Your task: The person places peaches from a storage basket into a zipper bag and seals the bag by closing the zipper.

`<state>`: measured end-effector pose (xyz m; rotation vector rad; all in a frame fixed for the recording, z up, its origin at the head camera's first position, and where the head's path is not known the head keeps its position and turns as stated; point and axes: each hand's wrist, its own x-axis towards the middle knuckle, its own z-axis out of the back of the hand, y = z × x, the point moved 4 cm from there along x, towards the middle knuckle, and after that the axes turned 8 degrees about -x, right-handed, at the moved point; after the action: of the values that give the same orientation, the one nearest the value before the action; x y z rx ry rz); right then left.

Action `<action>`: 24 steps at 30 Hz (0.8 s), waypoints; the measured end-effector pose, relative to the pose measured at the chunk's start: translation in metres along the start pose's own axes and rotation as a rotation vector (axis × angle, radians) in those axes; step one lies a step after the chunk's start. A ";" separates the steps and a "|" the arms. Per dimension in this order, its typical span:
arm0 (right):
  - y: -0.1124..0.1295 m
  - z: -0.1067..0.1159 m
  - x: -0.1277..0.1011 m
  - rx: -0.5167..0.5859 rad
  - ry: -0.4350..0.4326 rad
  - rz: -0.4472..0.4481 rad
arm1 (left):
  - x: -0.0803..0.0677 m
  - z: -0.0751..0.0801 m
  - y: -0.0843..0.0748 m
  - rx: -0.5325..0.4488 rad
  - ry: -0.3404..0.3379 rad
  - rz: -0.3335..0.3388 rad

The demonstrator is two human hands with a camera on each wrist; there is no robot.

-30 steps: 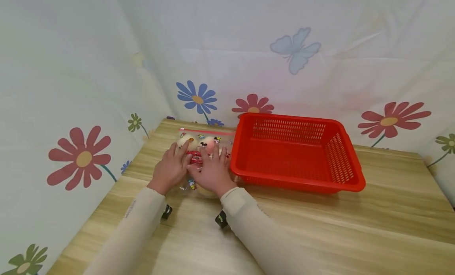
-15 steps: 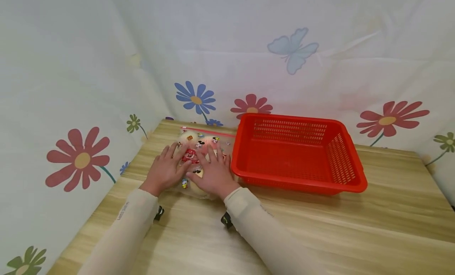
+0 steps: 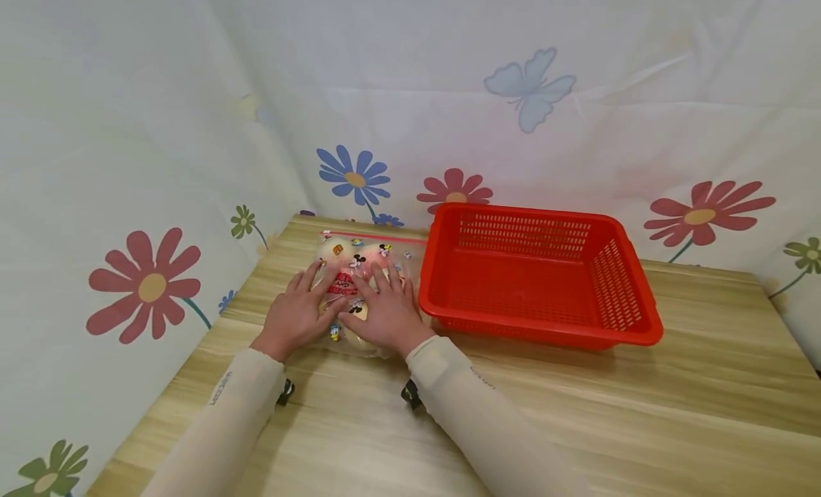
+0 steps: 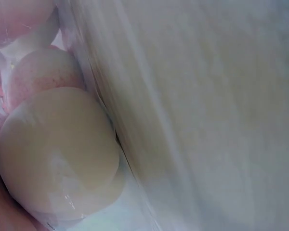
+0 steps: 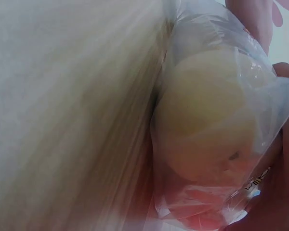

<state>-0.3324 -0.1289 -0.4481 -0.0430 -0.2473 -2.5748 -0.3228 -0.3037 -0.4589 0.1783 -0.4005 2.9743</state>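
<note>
A clear zip bag with cartoon prints and a red slider strip lies flat at the left of the table in the head view. Several round pale-yellow and pink items, peach-like in look, fill it. My left hand rests on the bag's left side, fingers spread. On the right side lies my right hand, its fingers also extended, with the two thumbs close together. In the left wrist view one pale round item shows through the plastic. The right wrist view has a yellowish round item inside the bag.
Right beside the bag stands a red plastic basket with slotted walls, and nothing shows inside it. Both stand on a wood-grain table. A white flowered curtain hangs behind and to the left.
My hands have spread apart on the bag, the left one moving left and nearer to me. More of the bag's red print shows between them. The basket has stayed put.
</note>
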 end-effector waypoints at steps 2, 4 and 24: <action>0.000 0.000 0.000 -0.006 -0.001 0.005 | 0.000 0.000 0.000 -0.002 0.000 0.003; 0.000 0.001 0.000 -0.012 -0.005 0.010 | 0.000 0.000 0.000 -0.006 0.000 0.007; 0.002 0.012 -0.001 -0.028 0.033 0.041 | -0.002 0.007 -0.004 -0.042 0.028 0.023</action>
<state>-0.3306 -0.1277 -0.4366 -0.0154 -0.1960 -2.5358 -0.3200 -0.3015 -0.4515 0.1285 -0.4635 2.9845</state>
